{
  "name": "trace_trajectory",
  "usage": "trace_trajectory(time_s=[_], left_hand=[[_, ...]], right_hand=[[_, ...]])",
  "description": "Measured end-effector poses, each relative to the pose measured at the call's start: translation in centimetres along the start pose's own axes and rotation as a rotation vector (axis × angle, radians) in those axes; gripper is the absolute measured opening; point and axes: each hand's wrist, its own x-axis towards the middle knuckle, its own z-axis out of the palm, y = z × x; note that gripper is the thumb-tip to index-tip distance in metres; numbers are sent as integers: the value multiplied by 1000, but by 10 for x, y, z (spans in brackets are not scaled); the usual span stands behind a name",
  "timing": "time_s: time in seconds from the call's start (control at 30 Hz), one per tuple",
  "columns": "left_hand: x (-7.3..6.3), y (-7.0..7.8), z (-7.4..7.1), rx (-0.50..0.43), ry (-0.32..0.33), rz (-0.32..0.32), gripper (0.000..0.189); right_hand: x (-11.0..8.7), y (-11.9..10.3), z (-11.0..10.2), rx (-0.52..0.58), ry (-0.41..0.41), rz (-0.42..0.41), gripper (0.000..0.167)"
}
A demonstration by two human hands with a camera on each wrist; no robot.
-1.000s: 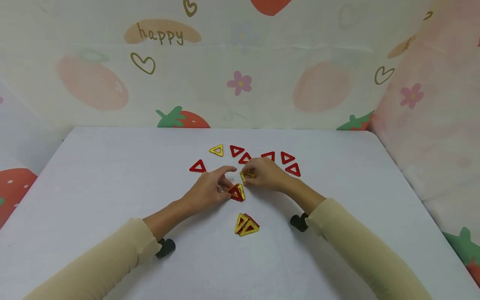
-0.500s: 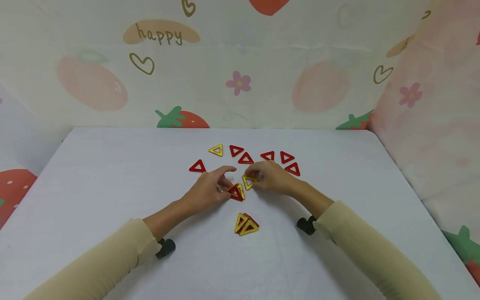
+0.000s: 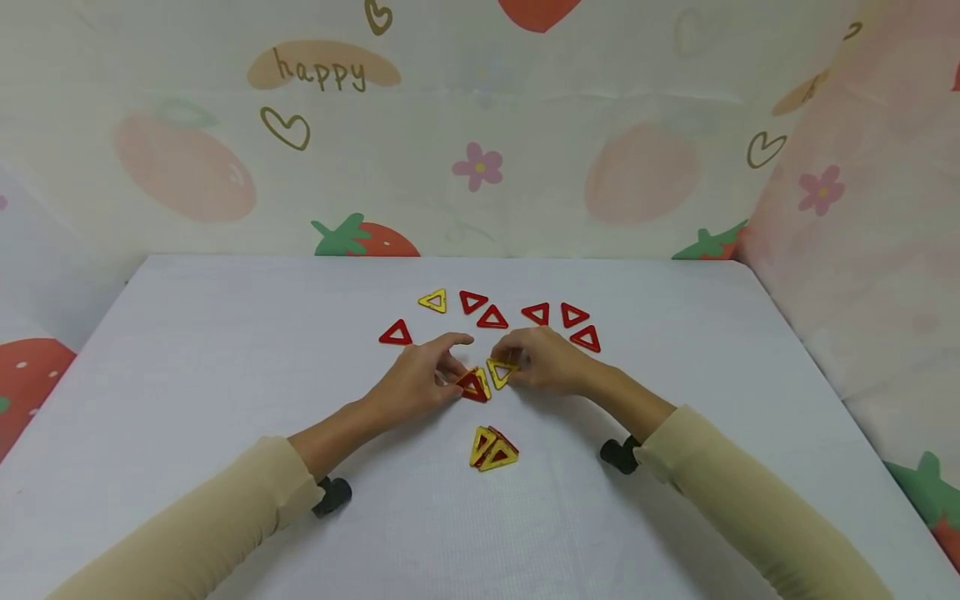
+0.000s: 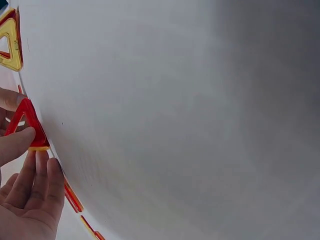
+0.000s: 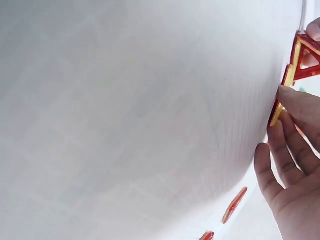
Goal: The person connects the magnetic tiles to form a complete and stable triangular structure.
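Note:
My left hand (image 3: pixel 411 379) holds a small standing group of triangular magnetic tiles, with a red tile (image 3: pixel 481 392) in front and a yellow tile (image 3: pixel 486 383) at its right side. In the left wrist view, the thumb presses on the red tile (image 4: pixel 33 120). Just to the right, my right hand (image 3: pixel 551 362) pinches a single yellow triangular tile (image 3: pixel 492 373) by its right side, tilted up. The right wrist view has this yellow tile (image 5: pixel 279 105) edge-on between thumb and fingers, close to the red-and-yellow group (image 5: pixel 298 50).
Nearer the person stands a small pyramid of yellow and red tiles (image 3: pixel 506 461). Along the back lie a loose yellow tile (image 3: pixel 441 301) and several red ones, such as a red tile (image 3: pixel 574 323) behind the right hand. The white table (image 3: pixel 225 333) meets a patterned backdrop (image 3: pixel 540 167).
The right hand has moved a little right and toward the person, and its yellow tile has turned to show its open face. The left hand and its tiles have stayed put.

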Motion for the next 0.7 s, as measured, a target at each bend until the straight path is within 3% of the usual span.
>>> trace_trajectory(time_s=[0.7], left_hand=[[1,-1,1,8,-4,4,61]], right_hand=[[2,-7,-2,11,-72,30,29]])
